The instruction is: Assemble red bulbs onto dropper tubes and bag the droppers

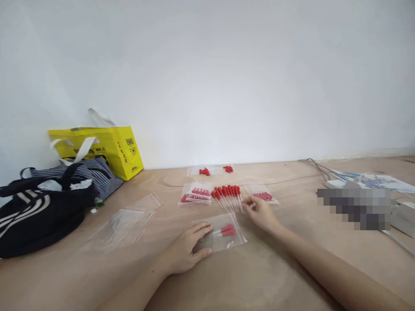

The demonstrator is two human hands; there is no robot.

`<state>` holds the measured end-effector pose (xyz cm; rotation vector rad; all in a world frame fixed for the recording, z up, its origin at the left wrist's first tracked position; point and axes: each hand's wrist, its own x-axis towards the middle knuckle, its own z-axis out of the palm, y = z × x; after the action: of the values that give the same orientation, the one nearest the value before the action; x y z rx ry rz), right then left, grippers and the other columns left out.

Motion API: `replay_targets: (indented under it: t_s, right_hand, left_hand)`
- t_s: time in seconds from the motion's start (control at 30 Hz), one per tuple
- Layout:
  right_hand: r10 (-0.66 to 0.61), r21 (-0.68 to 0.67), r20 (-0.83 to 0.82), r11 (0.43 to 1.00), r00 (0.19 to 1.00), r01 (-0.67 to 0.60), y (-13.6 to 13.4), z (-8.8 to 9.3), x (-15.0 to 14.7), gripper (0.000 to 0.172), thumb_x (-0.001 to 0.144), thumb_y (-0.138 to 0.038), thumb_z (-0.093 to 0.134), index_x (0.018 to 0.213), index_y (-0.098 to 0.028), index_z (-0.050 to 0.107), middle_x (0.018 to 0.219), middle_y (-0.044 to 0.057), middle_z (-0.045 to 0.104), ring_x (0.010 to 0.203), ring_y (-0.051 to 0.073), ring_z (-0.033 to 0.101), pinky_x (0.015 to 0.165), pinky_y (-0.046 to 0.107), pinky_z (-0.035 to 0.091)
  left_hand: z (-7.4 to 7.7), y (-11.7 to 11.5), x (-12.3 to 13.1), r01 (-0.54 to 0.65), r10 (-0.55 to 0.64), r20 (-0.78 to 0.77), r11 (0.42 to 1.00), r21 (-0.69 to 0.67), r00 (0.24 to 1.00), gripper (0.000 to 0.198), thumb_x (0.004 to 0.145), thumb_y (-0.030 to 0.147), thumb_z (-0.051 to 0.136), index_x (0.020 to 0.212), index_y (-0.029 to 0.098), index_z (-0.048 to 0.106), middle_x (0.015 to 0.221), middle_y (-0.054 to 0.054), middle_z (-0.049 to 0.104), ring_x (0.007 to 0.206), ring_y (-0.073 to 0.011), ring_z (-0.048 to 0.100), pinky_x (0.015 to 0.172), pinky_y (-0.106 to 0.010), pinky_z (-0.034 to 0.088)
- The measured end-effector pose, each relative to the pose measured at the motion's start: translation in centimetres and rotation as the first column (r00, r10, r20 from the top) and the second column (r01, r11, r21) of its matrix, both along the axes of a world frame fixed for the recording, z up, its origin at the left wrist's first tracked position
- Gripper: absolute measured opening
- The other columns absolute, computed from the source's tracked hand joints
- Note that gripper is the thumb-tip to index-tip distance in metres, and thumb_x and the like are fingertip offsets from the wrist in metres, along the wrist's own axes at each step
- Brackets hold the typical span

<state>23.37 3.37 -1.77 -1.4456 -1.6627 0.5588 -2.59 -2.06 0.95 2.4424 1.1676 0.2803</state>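
My left hand (189, 248) lies on the left end of a clear zip bag (238, 242), thumb and fingers spread apart. Inside that bag are red-bulbed droppers (228, 230). Just behind it, a row of several thin clear droppers (231, 192) with red bulbs fans out on the table. At the row's right end, my right hand (259, 211) pinches the clear tube of the rightmost dropper (241, 201). Filled zip bags (197, 193) are stacked left of the row, and another filled bag (263, 194) lies beyond my right hand.
Loose red bulbs (204, 172) lie on a clear bag against the wall. Flat clear zip bags (119, 224) are at left, near a black bag (39, 216), a striped bag (103, 177) and a yellow bag (129, 151). Cables (319, 166) and papers (385, 180) are at right.
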Motion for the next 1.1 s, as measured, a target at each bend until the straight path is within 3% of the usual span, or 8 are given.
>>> replay_targets:
  t_s: [0.03,0.13,0.27,0.5,0.7,0.87,0.97,1.1]
  right_hand:
    - [-0.086,-0.017,0.034,0.996,0.996,0.087,1.1,0.1,0.4,0.015,0.07,-0.023,0.049,0.073,-0.016,0.061,0.074,0.004,0.066,0.068,0.016,0.059,0.063,0.024,0.044]
    - [-0.186,-0.037,0.057,0.981,0.981,0.188,4.6,0.3,0.8,0.022,0.07,-0.026,0.05,0.081,-0.013,0.063,0.08,0.009,0.066,0.077,0.02,0.059,0.071,0.028,0.042]
    - [-0.196,-0.063,0.044,0.978,0.98,0.198,8.0,-0.2,-0.1,0.033,0.068,-0.031,0.054,0.093,-0.01,0.062,0.09,0.013,0.064,0.086,0.022,0.059,0.075,0.028,0.041]
    - [-0.198,-0.126,-0.068,0.974,0.978,0.188,10.0,-1.3,-0.9,0.015,0.063,-0.029,0.057,0.065,-0.016,0.063,0.065,0.005,0.064,0.066,0.019,0.059,0.061,0.026,0.041]
    - [-0.205,-0.089,-0.286,0.978,0.936,0.187,8.4,-0.1,-0.2,0.02,0.064,-0.036,0.054,0.065,-0.016,0.054,0.059,0.001,0.059,0.05,0.012,0.052,0.049,0.023,0.038]
    - [-0.13,-0.022,-0.473,0.991,0.872,0.136,4.6,1.2,1.1,0.035,0.069,-0.052,0.045,0.08,-0.018,0.048,0.065,-0.002,0.056,0.04,0.007,0.043,0.039,0.021,0.034]
    - [-0.069,0.011,-0.606,0.995,0.792,0.095,1.8,0.9,1.4,0.041,0.066,-0.055,0.051,0.087,-0.02,0.046,0.063,-0.005,0.053,0.042,0.007,0.044,0.038,0.019,0.034]
    - [-0.038,-0.033,-0.745,0.999,0.666,0.021,-0.7,-0.1,1.0,0.04,0.062,-0.053,0.059,0.081,-0.019,0.049,0.061,-0.005,0.052,0.041,0.005,0.043,0.036,0.017,0.033]
  left_hand:
    - [0.0,0.0,0.0,-0.001,0.001,0.003,1.0,-0.002,1.0,0.049,0.081,0.04,0.046,0.126,0.023,0.037,0.135,-0.005,0.034,0.123,-0.0227,0.031,0.101,-0.042,0.027]
    - [0.0,0.0,0.0,-0.003,0.003,0.013,1.0,-0.003,1.0,0.049,0.08,0.04,0.047,0.126,0.023,0.038,0.135,-0.005,0.035,0.123,-0.0226,0.031,0.101,-0.042,0.027]
    - [-0.1,0.1,0.0,-0.003,0.003,0.019,1.0,-0.004,1.0,0.049,0.08,0.04,0.048,0.125,0.023,0.039,0.135,-0.005,0.035,0.123,-0.0226,0.032,0.101,-0.042,0.027]
    - [-0.5,0.1,-0.2,0.003,-0.002,0.041,1.0,-0.016,0.999,0.05,0.08,0.041,0.048,0.126,0.025,0.038,0.136,-0.004,0.033,0.123,-0.0226,0.03,0.101,-0.042,0.026]
    - [-0.2,0.1,0.0,0.005,-0.005,0.03,1.0,0.0,1.0,0.049,0.08,0.04,0.048,0.126,0.024,0.039,0.135,-0.005,0.035,0.122,-0.0223,0.032,0.1,-0.042,0.028]
    - [-0.2,0.0,0.1,-0.005,0.005,0.019,1.0,0.002,1.0,0.049,0.08,0.041,0.047,0.126,0.024,0.038,0.135,-0.005,0.034,0.123,-0.023,0.031,0.101,-0.043,0.027]
    - [-0.3,-0.1,0.2,-0.013,0.013,0.004,1.0,0.009,1.0,0.05,0.081,0.041,0.045,0.127,0.024,0.037,0.136,-0.005,0.033,0.124,-0.0229,0.03,0.101,-0.043,0.026]
    - [-0.4,-0.1,0.4,-0.013,0.013,-0.002,1.0,0.024,1.0,0.05,0.081,0.041,0.045,0.127,0.024,0.037,0.136,-0.005,0.033,0.124,-0.0231,0.029,0.101,-0.042,0.027]
